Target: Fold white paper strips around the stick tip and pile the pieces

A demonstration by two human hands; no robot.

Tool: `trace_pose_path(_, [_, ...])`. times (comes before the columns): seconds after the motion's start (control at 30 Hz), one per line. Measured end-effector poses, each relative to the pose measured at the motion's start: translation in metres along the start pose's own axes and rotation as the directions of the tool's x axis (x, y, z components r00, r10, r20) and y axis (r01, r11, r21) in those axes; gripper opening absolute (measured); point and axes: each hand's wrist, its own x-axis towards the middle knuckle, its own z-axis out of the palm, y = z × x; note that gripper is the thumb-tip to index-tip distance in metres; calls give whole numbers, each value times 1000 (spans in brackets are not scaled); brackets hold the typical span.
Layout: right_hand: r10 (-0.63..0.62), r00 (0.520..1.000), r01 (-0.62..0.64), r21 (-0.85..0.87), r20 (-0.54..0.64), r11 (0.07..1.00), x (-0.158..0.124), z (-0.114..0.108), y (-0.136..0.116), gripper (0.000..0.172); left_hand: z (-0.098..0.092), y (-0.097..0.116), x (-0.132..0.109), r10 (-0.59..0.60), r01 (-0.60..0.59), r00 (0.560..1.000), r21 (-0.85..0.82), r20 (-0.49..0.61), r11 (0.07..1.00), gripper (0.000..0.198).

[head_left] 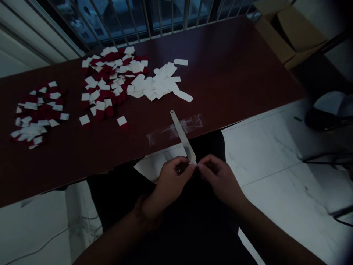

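Note:
My left hand [171, 181] and my right hand [217, 179] meet over my lap, just in front of the table edge. Both pinch the near end of a long pale flat strip [182, 135] with a small hole at its far end. The strip slants up and away over the dark red table [234, 73]. Fingers of both hands are curled and pressed together at the strip's tip. A clear plastic wrapper [165, 133] lies on the table under the strip.
A heap of white paper pieces [158, 82] lies mid-table. Two heaps of red-and-white tags lie to the left, one [109, 79] central and one [37, 114] at the far left. A cardboard box [292, 31] stands at the back right. White floor tiles [275, 165] lie to the right.

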Motion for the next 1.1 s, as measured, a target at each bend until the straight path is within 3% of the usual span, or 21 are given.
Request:
trace_pose_path(0.33, [-6, 1000, 6, 14, 8, 1000, 2, 1, -3, 16, -2, 1, 0, 44, -46, 999, 62, 27, 997, 21])
trace_pose_path(0.77, [-26, 1000, 27, 24, -9, 999, 6, 6, -9, 15, -4, 0, 0, 72, -72, 997, 12, 33, 997, 20])
trace_pose_path(1.1, [-59, 997, 60, 10, -56, 998, 18, 7, -12, 18, -2, 11, 11, -16, 21, 999, -92, 46, 996, 25])
